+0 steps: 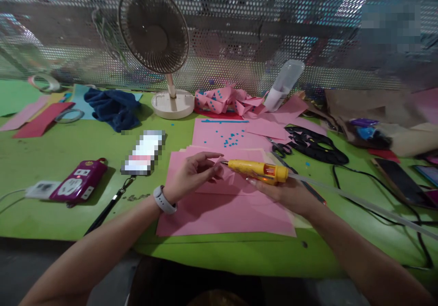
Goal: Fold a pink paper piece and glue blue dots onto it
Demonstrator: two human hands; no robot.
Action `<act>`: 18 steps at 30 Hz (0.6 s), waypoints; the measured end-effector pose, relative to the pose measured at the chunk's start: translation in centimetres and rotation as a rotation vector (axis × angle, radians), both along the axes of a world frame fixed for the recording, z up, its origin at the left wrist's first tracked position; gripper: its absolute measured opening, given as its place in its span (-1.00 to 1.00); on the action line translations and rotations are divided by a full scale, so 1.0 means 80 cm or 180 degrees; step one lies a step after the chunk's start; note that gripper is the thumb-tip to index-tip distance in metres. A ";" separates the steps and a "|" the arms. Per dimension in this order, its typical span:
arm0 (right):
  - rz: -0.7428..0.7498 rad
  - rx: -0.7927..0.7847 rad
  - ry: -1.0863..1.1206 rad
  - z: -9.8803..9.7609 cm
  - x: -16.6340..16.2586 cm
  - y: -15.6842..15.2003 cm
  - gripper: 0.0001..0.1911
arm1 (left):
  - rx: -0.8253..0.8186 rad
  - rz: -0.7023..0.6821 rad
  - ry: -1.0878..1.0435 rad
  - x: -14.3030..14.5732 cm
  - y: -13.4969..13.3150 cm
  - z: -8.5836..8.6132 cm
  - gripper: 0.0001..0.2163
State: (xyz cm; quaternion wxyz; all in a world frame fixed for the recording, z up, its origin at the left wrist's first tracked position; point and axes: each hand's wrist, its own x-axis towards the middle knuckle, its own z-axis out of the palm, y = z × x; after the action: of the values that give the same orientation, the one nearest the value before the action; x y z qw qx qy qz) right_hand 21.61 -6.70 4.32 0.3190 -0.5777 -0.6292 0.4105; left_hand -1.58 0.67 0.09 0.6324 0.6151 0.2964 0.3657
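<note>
My right hand is wrapped round a yellow hot glue gun, which lies nearly level with its nozzle pointing left. A long clear glue stick runs out of its back end to the right. Close to the nozzle, my left hand, with a pale watch on the wrist, has its thumb and fingers bent together at a small folded piece of pink paper. The fingers partly cover that piece. Beneath both hands lie stacked pink paper sheets.
Behind the sheets are blue paper bits, scissors and folded pink paper shapes. A fan stands at the back. To the left are a phone and a purple power strip; a black cable curves at right.
</note>
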 end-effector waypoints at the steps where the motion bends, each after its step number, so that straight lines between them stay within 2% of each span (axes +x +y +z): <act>1: 0.0007 0.0015 0.0001 0.001 0.000 0.000 -0.65 | 0.0004 -0.0007 0.0009 0.000 0.000 0.000 -0.58; 10: 0.0076 0.0191 -0.0180 -0.009 0.006 0.003 -0.62 | 0.0046 0.0003 0.0057 0.000 0.001 0.002 -0.57; 18: 0.0037 0.0037 -0.0174 -0.007 0.006 0.002 -0.59 | 0.0059 -0.0010 0.0128 0.001 0.000 0.004 -0.57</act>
State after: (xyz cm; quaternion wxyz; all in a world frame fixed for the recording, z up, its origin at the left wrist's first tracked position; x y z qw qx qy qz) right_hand 22.12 -6.54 3.75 0.3027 -0.5832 -0.6434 0.3927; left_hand -1.51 0.67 0.38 0.6212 0.6286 0.3046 0.3551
